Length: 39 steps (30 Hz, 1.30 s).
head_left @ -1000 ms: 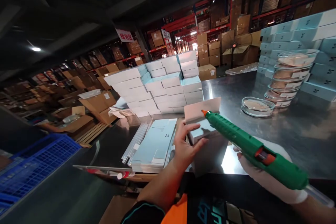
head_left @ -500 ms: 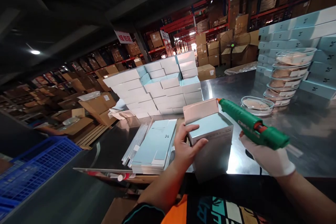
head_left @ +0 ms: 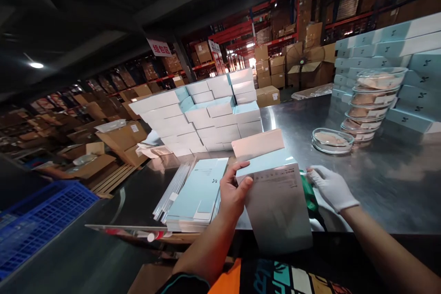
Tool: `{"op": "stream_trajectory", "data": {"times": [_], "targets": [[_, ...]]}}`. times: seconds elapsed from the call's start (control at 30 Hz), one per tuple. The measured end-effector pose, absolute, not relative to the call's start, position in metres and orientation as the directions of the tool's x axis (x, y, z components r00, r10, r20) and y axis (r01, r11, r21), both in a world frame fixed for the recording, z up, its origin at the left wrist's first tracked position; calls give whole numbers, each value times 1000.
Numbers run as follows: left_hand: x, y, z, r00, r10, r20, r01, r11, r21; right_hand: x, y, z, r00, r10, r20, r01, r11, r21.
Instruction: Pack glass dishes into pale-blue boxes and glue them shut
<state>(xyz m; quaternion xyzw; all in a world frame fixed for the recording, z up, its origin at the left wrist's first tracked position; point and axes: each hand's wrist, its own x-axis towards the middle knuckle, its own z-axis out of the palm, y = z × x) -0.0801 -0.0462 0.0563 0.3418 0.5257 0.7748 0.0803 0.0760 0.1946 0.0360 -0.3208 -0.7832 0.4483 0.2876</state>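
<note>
A carton [head_left: 277, 206] with a pale blue top and a raised flap stands tilted at the table's near edge. My left hand [head_left: 236, 190], bare, grips its upper left corner, thumb on the near face and fingers over the top. Behind the carton's right side is a green glue gun [head_left: 310, 195], mostly hidden by the carton. My right hand [head_left: 332, 188], in a white glove, is just right of the gun with fingers stretched towards it; the gun is not in its grasp. Left of the carton lies a stack of flat blue cartons [head_left: 198, 188].
White and blue boxes [head_left: 206, 119] are piled at the table's back, more blue boxes [head_left: 389, 55] at the right. Round clear containers [head_left: 367, 115] stand stacked, with another clear container [head_left: 332, 140] beside them. Clear strips [head_left: 172, 190] lie left. A blue crate [head_left: 44, 225] is off the table.
My right hand has lowered the glue gun behind the carton and let go of it. My left hand keeps its hold on the carton, which has tipped so more of its near face shows.
</note>
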Motion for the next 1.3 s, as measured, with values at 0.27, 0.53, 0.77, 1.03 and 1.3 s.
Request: {"op": "stream_trajectory", "data": {"times": [0.27, 0.53, 0.77, 1.03, 1.3], "targets": [[-66, -37, 46, -584, 486, 650, 531, -377, 759, 82, 126, 103, -736, 574, 359, -129, 402, -907], [-76, -27, 30, -542, 357, 761, 501, -589, 633, 102, 157, 54, -752, 344, 563, -297, 585, -755], [-99, -35, 38, -189, 367, 911, 698, -602, 388, 108, 153, 54, -643, 76, 762, -509, 700, -500], [-94, -58, 105, 63, 846, 530, 965, -188, 185, 74, 138, 47, -571, -140, 809, -513, 830, -218], [-143, -108, 124, -537, 482, 692, 819, 102, 565, 27, 316, 47, -675, 552, 489, 367, 827, -426]]}}
